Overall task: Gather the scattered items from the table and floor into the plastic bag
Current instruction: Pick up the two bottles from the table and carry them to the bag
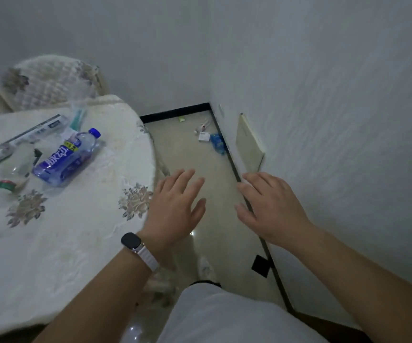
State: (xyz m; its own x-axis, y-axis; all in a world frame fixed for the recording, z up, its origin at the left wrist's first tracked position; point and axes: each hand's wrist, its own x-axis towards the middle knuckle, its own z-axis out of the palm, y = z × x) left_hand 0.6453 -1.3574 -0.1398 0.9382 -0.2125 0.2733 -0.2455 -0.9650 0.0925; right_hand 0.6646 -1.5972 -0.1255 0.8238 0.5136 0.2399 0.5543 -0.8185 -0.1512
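The wall (348, 120) fills everything to the right of my right hand (269, 206), and its black skirting (232, 164) passes just under that hand's fingers. The round table (64, 243), under a pale flowered cloth, lies left of my left hand (175, 206). Its curved edge runs just beside that wrist, which wears a watch (132, 241). Between table edge and skirting is a narrow strip of glossy floor (215, 154), the only open lane, and both hands hover over its near part. Both are flat with fingers spread, palms down, holding nothing.

A quilted chair (51, 80) stands beyond the table, far left of the hands.

On the table, well left of the left hand, a bottle (66, 157) with a blue label and blue cap lies on its side. Clear plastic film (52, 189) lies around it, but I cannot tell whether that is the bag. Beyond it lies a long box (30, 132), with smaller blurred bits beside it.

Past both hands, in the far floor corner against the skirting, I see a crumpled blue wrapper (217, 143), a small white box (203, 137) touching it, and farther back a green scrap (181, 119).
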